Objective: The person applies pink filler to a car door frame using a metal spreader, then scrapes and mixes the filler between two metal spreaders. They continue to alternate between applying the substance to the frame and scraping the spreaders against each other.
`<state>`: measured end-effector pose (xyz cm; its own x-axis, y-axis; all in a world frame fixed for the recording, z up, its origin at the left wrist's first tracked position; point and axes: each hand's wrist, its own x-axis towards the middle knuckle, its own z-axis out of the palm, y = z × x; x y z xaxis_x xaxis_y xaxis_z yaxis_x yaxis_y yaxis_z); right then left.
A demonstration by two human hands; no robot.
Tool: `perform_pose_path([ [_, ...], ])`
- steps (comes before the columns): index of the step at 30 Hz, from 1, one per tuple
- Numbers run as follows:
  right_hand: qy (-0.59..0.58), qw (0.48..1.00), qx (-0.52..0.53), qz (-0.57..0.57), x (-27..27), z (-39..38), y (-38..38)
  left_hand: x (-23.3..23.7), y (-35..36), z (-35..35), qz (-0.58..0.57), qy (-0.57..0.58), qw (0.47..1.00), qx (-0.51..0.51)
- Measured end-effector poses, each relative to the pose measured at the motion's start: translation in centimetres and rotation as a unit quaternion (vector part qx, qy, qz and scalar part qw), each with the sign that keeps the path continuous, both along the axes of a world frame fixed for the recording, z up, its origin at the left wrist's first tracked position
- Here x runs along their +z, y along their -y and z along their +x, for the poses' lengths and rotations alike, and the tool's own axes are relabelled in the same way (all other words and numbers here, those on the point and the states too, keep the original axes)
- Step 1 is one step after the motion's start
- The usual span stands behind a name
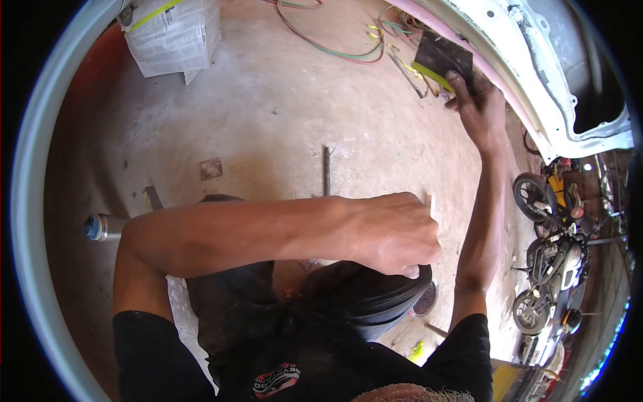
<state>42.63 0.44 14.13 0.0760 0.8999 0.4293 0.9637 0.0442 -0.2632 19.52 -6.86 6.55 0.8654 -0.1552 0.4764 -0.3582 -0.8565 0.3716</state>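
Note:
My right hand [479, 114] is reached out at the upper right, beside a pale car body panel [529, 87]. Its thumb presses on a dark rectangular sheet [443, 55] with a bright yellow strip along one edge, and the fingers curl around behind. Across my lap stretches my left forearm, ending in my left hand [395, 231], closed like a fist over my knee. The back of that hand faces me, so whatever its fingers hold is hidden. Only the thumb tip shows below.
Newspaper [171, 40] with yellow tape hangs at the upper left. A spray can [104, 227] stands near my left elbow. On the concrete floor lie a dark rod [327, 171], a small square piece [211, 169] and hoses [335, 53]. Motorcycles [552, 261] are parked at right.

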Motion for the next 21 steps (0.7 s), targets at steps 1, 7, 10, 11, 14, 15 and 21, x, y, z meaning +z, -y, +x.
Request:
perform_pose_path([
  [1, 0.001, 1.0, 0.006, 0.008, -0.2, -1.1, -0.6, 0.0, 0.0, -0.1, 0.001, 0.002, 1.0, 0.004],
  [7, 0.053, 0.995, 0.068, 0.04, -0.5, -7.6, -3.5, 0.1, 0.2, -0.3, -0.012, 0.005, 1.0, 0.0],
  [10, 0.034, 0.991, 0.118, 0.053, -1.6, -9.7, -5.0, 0.3, 0.2, -0.4, -0.02, 0.009, 1.0, -0.009],
  [11, 0.021, 0.989, 0.136, 0.057, -1.9, -10.1, -5.2, 0.4, 0.1, -0.5, -0.025, 0.004, 1.0, -0.01],
  [14, -0.019, 0.994, 0.108, 0.022, -2.2, -8.7, -4.4, 0.6, -0.5, -0.9, -0.034, -0.004, 0.999, -0.006],
  [15, -0.033, 0.994, 0.104, 0.014, -2.1, -7.8, -4.0, 0.5, -0.8, -1.1, -0.037, -0.005, 0.999, -0.002],
  [21, -0.108, 0.993, 0.033, 0.027, -1.3, -4.0, -0.8, 0.5, -1.5, -1.6, -0.05, 0.012, 0.999, -0.013],
])
